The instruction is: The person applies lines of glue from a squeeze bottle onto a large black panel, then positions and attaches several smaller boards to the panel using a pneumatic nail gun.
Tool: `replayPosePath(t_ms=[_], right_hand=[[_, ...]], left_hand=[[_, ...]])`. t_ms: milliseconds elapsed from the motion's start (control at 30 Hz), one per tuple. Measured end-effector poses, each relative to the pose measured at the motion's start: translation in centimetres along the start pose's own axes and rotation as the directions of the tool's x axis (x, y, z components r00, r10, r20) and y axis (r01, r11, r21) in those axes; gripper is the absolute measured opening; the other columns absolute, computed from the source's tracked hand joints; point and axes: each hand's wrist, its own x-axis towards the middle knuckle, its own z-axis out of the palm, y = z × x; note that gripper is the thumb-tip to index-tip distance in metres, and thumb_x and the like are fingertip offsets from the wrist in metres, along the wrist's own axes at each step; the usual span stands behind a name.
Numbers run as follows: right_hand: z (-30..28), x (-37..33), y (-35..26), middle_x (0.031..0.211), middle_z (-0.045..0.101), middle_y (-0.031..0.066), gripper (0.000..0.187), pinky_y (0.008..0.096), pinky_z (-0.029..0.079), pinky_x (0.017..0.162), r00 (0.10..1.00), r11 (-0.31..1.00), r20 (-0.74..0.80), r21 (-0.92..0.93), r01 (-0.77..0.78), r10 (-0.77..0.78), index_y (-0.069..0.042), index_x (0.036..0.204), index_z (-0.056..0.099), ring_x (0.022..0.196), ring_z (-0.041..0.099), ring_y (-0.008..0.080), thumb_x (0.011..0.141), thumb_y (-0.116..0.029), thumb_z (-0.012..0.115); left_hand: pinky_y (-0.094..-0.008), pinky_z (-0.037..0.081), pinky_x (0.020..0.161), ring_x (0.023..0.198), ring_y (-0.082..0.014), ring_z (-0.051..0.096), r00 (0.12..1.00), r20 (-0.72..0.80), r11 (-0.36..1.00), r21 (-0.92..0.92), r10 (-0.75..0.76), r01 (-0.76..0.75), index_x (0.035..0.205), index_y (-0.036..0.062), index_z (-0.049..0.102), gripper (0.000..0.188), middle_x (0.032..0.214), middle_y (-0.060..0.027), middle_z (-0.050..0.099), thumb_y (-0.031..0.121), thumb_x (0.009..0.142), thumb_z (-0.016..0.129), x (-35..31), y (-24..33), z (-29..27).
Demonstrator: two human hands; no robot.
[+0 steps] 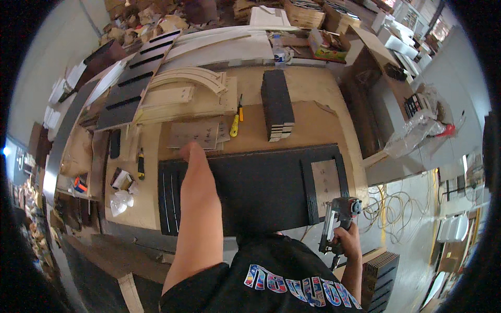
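Observation:
My right hand (pixel 348 240) is wrapped around the grip of a nail gun (pixel 344 208), which is held over the right front corner of a black panel (pixel 261 182). My left arm reaches across that panel. At its far edge, my left hand (pixel 192 151) touches or hovers at the near edge of thin brown boards with handwriting (pixel 193 134); its fingers are too small and foreshortened to read. On the panel's right end, a brown marked board (pixel 326 182) lies between black strips (pixel 309 193). Two thin pale lines run along the panel's left end.
A stack of black strips (pixel 278 101) with pale ends stands beyond the panel. Beside it lie a yellow-handled screwdriver (pixel 235 125) and curved wooden pieces (pixel 193 78). A utility knife (pixel 141 164) rests at left. A bottle (pixel 279 55) stands behind; hoses (pixel 399 214) coil on the floor at right.

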Motion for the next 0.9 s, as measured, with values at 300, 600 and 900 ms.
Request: replayPosePath(t_ms=[300,600,900], right_hand=[[-3.4,-0.8,3.1,0.067,0.062,0.0052,0.019,0.0328,0.049,0.051,0.993,0.998,-0.108,-0.03,-0.054,0.051,0.002,0.098,0.06,0.054,0.061,0.0156,0.083,-0.009,0.066],[-4.2,0.8,2.1,0.073,0.061,0.0049,0.027,0.0343,0.051,0.055,0.997,0.996,-0.035,-0.052,-0.077,0.075,0.005,0.107,0.06,0.058,0.062,0.0174,0.084,-0.008,0.066],[-4.7,2.0,2.8,0.075,0.064,0.0038,0.025,0.0326,0.051,0.056,0.994,0.999,0.108,-0.047,0.01,-0.005,0.003,0.107,0.063,0.062,0.063,0.0129,0.085,-0.009,0.067]], left_hand=[[-0.0333,0.048,0.061,0.073,-0.0202,0.063,0.727,0.282,0.611,0.403,0.626,-0.682,0.097,0.0075,0.07,0.005,0.087,-0.0049,0.07,0.012,0.1,0.071,-14.7,-10.2,-5.7],[-0.0341,0.057,0.081,0.088,-0.0182,0.068,0.685,0.571,0.888,-0.219,0.453,-0.404,0.125,-0.0045,0.072,0.031,0.104,-0.0079,0.074,0.006,0.096,0.076,-30.7,-23.1,-3.1],[-0.0404,0.06,0.081,0.092,-0.0297,0.076,0.423,0.557,0.397,0.174,0.715,-0.901,0.133,0.0009,0.07,0.048,0.108,-0.0182,0.077,0.021,0.091,0.082,-37.2,-23.0,1.6]])
